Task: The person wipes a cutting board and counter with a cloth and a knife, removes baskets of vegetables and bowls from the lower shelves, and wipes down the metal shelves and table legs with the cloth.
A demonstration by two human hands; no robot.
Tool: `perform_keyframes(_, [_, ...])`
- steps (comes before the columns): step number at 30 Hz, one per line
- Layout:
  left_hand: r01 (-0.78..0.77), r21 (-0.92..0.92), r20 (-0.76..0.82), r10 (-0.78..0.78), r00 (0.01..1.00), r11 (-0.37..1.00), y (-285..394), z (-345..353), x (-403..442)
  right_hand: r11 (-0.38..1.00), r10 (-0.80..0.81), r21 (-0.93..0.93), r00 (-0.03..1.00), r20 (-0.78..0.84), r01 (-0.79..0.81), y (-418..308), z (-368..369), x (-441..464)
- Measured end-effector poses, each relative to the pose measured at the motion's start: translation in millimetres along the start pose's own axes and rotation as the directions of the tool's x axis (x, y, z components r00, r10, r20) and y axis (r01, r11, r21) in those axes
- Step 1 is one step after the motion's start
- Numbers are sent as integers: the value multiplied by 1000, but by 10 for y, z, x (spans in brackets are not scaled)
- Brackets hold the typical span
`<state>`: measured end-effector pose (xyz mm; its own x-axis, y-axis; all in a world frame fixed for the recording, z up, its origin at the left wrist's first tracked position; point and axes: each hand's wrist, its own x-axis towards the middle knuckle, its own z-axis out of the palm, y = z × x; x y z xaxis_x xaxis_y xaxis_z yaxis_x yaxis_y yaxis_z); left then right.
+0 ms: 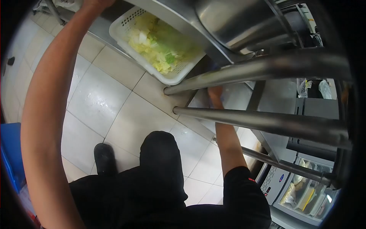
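My left arm stretches forward on the left, and my left hand (98, 3) is at the top edge of the view, largely cut off, so its fingers do not show. My right arm reaches in under the steel table, behind the metal legs. There my right hand (215, 91) is partly covered by a leg, with its fingers hidden. It is next to a translucent plastic surface (234, 95) that I cannot identify. Between my hands, a white perforated basket (118, 32) holds chopped leafy cabbage (162, 44), pale yellow and green, on the low shelf.
Two thick metal legs (267, 66) (263, 119) cross the right side. A steel container (240, 23) stands at the upper right. Lower right is a glass-topped fridge (307, 191) with packed goods. A blue bin (11, 152) is at the left, above the tiled floor (99, 87).
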<state>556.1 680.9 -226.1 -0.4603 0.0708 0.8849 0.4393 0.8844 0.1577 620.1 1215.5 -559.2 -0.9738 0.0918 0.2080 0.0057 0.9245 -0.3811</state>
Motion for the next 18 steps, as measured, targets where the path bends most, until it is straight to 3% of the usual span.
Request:
perform_keyframes(2, [24, -3, -2, -24, 1000, 1000, 10, -44, 14, 961, -178, 221, 984, 30, 167, -524, -228, -442])
perform_keyframes(4, [53, 11, -15, -52, 999, 999, -14, -51, -32, 786, -617, 65, 787, 17, 614, -894, -491, -823])
perform_keyframes(6, [60, 7, -4, -60, 998, 998, 9, -123, -52, 788, -597, 1, 764, 243, 615, -1073, -536, -1272])
perform_keyframes(7, [78, 8, 15, -78, 997, 997, 50, -156, -70, 796, -588, -5, 775, 232, 606, -1083, -646, -1457])
perform_keyframes(9, [92, -12, 46, -91, 995, 996, 119, -216, -42, 916, -387, 201, 895, 221, 347, -1161, -815, -1746])
perform_keyframes(10, [100, -10, 53, -100, 994, 995, 138, -254, -28, 921, -373, 198, 905, 202, 336, -1134, -848, -1894])
perform_keyframes(11, [110, -10, 61, -109, 992, 994, 114, -265, -23, 935, -350, 128, 914, 204, 330, -1038, -877, -2049])
perform_keyframes(12, [-30, 25, 139, 26, 990, 999, -249, 8, 83, 949, -314, 65, 927, 205, 307, -870, -898, -2256])
perform_keyframes(15, [-30, 95, 118, 18, 993, 995, -290, 54, 71, 970, -166, -148, 969, 183, 194, -291, -1043, -2953])
perform_keyframes(17, [-60, 57, 97, 55, 994, 997, -286, 56, 51, 958, 121, -268, 991, 48, -104, 131, -1248, -3514])
perform_keyframes(18, [-77, 48, 79, 73, 994, 996, -279, 61, 70, 918, 307, -247, 950, -49, -310, 270, -1345, -3771])
